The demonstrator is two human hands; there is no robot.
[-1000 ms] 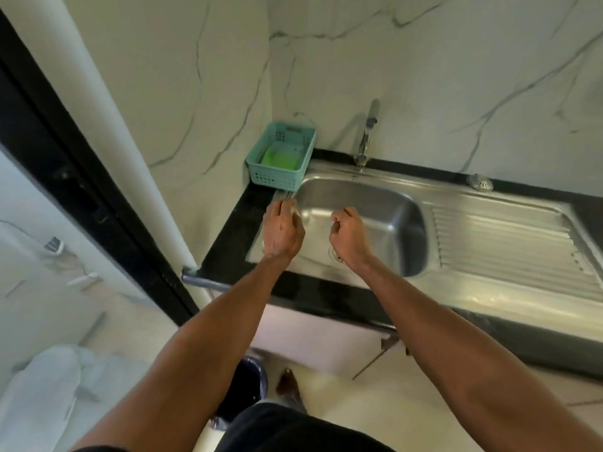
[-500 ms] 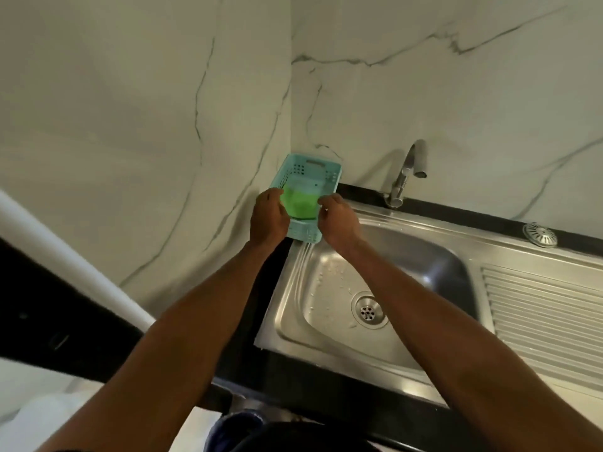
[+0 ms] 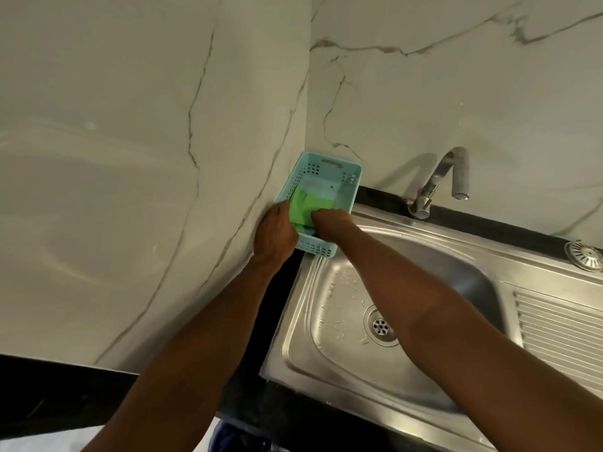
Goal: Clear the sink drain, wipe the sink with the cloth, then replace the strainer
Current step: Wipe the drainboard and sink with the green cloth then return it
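Note:
A green cloth (image 3: 306, 203) lies in a teal plastic basket (image 3: 318, 249) in the counter corner, left of the steel sink (image 3: 326, 363). My left hand (image 3: 275, 233) grips the basket's left wall, thumb over the rim. Over the near rim, my right hand (image 3: 329, 221) reaches inside, and its fingers curl down onto the cloth, their tips hidden. The drain (image 3: 380, 326) in the wet basin has no strainer in it. The round metal strainer (image 3: 584, 254) lies on the sink's back ledge at the far right.
A curved tap (image 3: 437, 181) stands behind the basin. The ribbed drainboard (image 3: 561, 334) runs to the right. Marble walls close off the left and back. A black counter edge (image 3: 287, 415) borders the sink in front.
Both hands left the sink's front edge and went up to the basket. Since half a second ago my right hand has dipped deeper onto the cloth.

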